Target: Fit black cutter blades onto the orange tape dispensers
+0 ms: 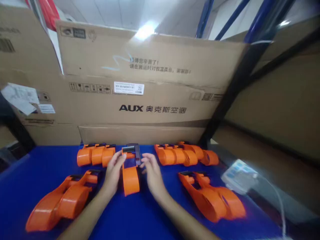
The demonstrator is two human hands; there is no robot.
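Note:
In the middle of the head view an orange tape dispenser (131, 180) with a dark blue part near its top is raised in front of me. My left hand (113, 171) grips its left side, thumb against the upper edge. On the other side my right hand (152, 171) is beside the dispenser with its fingers apart and slightly curled; no held object shows in it. Behind the dispenser's top a dark phone-like object (137, 154) lies near the right fingertips, partly hidden.
More orange dispensers stand at back left (97, 156), back right (175, 156), front left (57, 203) and front right (212, 200) on the blue surface (130, 220). A cardboard wall (100, 110) rises behind. A white device (239, 176) with a cable sits right.

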